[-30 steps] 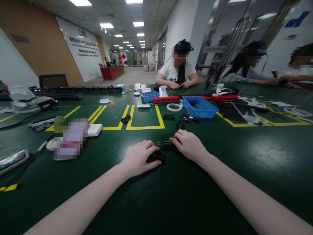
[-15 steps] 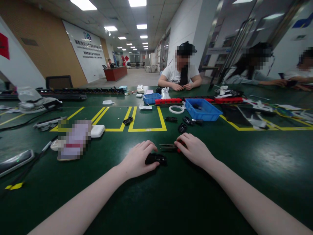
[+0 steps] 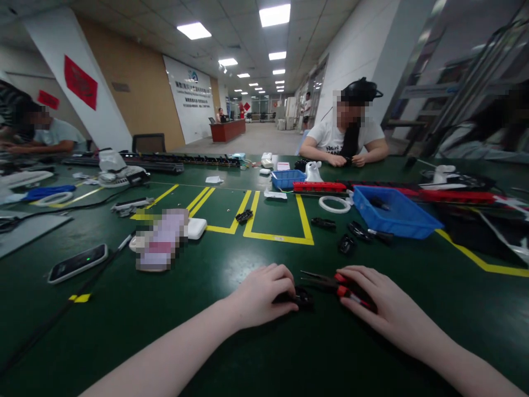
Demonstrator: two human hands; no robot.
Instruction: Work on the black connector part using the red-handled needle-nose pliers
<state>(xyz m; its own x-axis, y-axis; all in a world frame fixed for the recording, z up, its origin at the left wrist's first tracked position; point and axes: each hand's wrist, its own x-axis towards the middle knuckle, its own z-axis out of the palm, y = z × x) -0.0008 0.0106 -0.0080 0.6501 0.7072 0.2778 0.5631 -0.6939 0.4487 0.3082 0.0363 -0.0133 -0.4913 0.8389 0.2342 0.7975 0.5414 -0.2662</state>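
Observation:
My left hand [image 3: 266, 295] is closed around a small black plastic part [image 3: 303, 298], whose right end sticks out past the fingertips. The rest of that part is hidden under the fingers. Just to the right, my right hand [image 3: 374, 298] grips the red handles of needle-nose pliers [image 3: 326, 282]. Their thin metal jaws point left, above the black part and apart from it. Beyond the hands, a small black piece [image 3: 346, 243] lies on the green table [image 3: 231, 364], with more black pieces [image 3: 359, 231] near it.
A blue tray [image 3: 397, 218] stands at the right, behind it a red rail [image 3: 454, 196]. A white ring [image 3: 334, 204] lies left of the tray. A phone [image 3: 163, 242], a white case [image 3: 195, 228] and a dark device [image 3: 78, 263] lie at left. A co-worker [image 3: 345, 132] sits opposite.
The view has swung left, so things appear further right. My right hand has shifted back along the pliers and shows more of their red handles. My left hand still holds the black part.

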